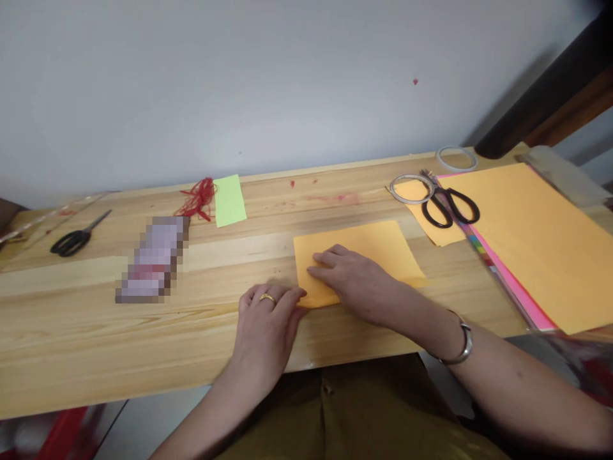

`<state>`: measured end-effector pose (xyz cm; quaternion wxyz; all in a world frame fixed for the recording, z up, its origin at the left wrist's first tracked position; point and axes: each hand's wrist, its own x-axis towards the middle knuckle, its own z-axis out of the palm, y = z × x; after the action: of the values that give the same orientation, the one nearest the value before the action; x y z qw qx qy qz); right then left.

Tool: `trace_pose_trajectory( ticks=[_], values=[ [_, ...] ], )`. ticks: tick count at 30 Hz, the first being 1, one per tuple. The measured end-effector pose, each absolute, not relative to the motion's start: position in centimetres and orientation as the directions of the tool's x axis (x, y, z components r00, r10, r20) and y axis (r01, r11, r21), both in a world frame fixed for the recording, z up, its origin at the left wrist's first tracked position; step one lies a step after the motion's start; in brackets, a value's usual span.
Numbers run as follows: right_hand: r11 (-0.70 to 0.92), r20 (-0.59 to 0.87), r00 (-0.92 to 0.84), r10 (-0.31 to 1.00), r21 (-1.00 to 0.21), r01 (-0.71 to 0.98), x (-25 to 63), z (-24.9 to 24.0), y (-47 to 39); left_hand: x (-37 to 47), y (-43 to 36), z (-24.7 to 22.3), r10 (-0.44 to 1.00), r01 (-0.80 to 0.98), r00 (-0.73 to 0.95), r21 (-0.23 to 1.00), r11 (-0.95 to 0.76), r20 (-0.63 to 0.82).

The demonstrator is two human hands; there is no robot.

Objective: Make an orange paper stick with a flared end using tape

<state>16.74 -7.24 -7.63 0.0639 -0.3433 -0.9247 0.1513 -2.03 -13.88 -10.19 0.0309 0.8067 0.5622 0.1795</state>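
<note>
An orange sheet of paper (378,246) lies on the wooden table before me. My left hand (268,319), with a gold ring, is at the sheet's near left corner; its thumb and forefinger are closed on that corner. My right hand (352,281) rests flat on top of the sheet with its fingers stretched out toward the left. Part of the paper's near edge is hidden under this hand and wrist.
Right of the sheet lie black-handled scissors (450,206), tape rolls (457,158) and a stack of coloured paper (546,236). On the left are red string (198,198), a green paper (230,201), a blurred-out flat object (153,259) and more scissors (76,239). A wall (287,83) stands behind.
</note>
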Motion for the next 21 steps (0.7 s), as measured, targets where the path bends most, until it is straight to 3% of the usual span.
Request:
trace_pose_trajectory(
  ticks=[17,21],
  values=[
    [0.695,-0.015,-0.752,0.659,-0.37,0.616,16.82,-7.22,-7.03,-1.83,-13.81,-9.87,0.87,0.863,0.362,0.232,-0.449,0.336],
    [0.71,0.046,-0.759,0.65,-0.394,0.584,17.26,-7.65,-6.96,-1.83,-13.65,-9.91,0.863,0.864,0.363,0.219,-0.453,0.35]
  ],
)
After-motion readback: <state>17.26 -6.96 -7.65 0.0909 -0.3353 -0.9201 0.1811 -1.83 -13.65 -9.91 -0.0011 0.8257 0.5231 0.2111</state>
